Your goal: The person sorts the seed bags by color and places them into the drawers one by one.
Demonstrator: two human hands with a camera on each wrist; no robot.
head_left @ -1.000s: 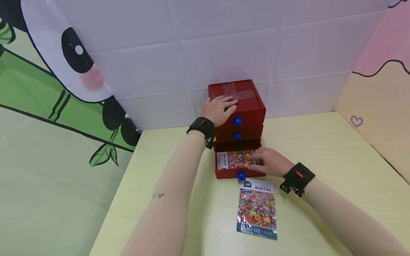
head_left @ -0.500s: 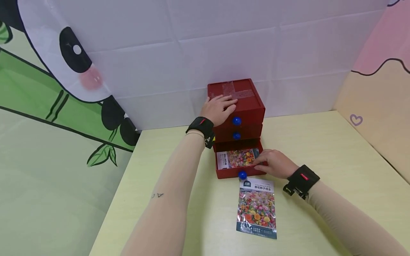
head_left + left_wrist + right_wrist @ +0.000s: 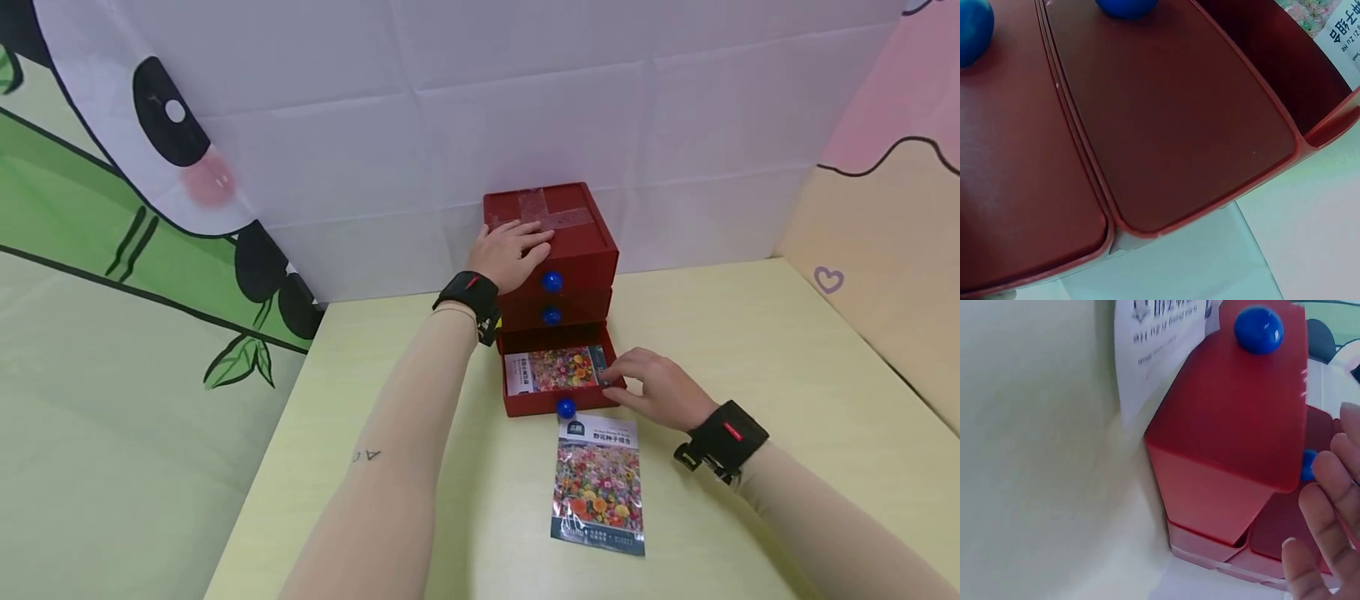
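Observation:
In the head view, my left hand (image 3: 504, 257) lies with spread fingers on the top left of a small red drawer cabinet (image 3: 577, 237). Its bottom drawer (image 3: 528, 406) is pulled out, and a flower seed packet (image 3: 558, 370) lies sideways inside. My right hand (image 3: 660, 390) is at that drawer's right wall, fingertips over the rim near the packet's end. The right wrist view shows the fingers (image 3: 1325, 528) loosely extended, gripping nothing. A second flower seed packet (image 3: 598, 487) lies face up on the table before the drawer, its top edge by the blue knob (image 3: 566, 408).
The cabinet's upper drawers, with blue knobs (image 3: 552, 282), are closed. Clear tape (image 3: 534, 204) crosses its top. Behind the pale wooden table (image 3: 712, 333) hangs a printed cloth (image 3: 360, 167), close to the cabinet's back.
My right hand has drawn back to the right, from over the packet in the drawer to the drawer's right rim. The left hand stays on the cabinet; both packets look unmoved.

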